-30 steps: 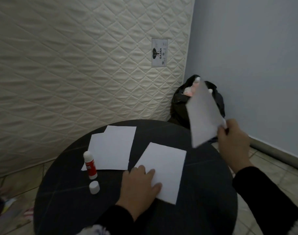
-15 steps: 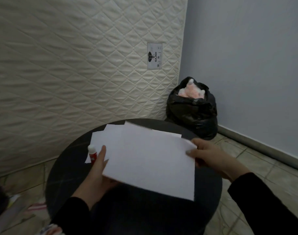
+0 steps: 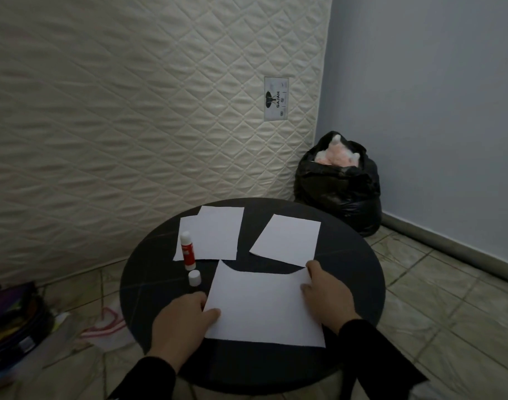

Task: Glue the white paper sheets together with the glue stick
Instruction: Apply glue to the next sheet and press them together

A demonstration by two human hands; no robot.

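A large white paper sheet [image 3: 261, 304] lies low over the near half of the round black table [image 3: 359, 272], its far edge sagging in a curve. My left hand [image 3: 183, 324] grips its near left corner, thumb on top. My right hand [image 3: 325, 295] holds its right edge. A single white sheet [image 3: 287, 242] lies flat at the far right of the table. Two overlapping white sheets [image 3: 215, 232] lie at the far left. The red and white glue stick [image 3: 187, 251] stands upright and uncapped on their near edge. Its white cap [image 3: 194, 278] stands just in front.
A quilted mattress [image 3: 131, 111] leans against the wall behind the table. A full black rubbish bag [image 3: 338, 186] sits in the corner at the right. On the tiled floor to the left lie dark bags [image 3: 13, 321] and a clear plastic bag [image 3: 108, 327].
One second ago my right hand held a sheet up in the air while my left pressed on a sheet. Both hands then took the large sheet and brought it down to the table's near side.
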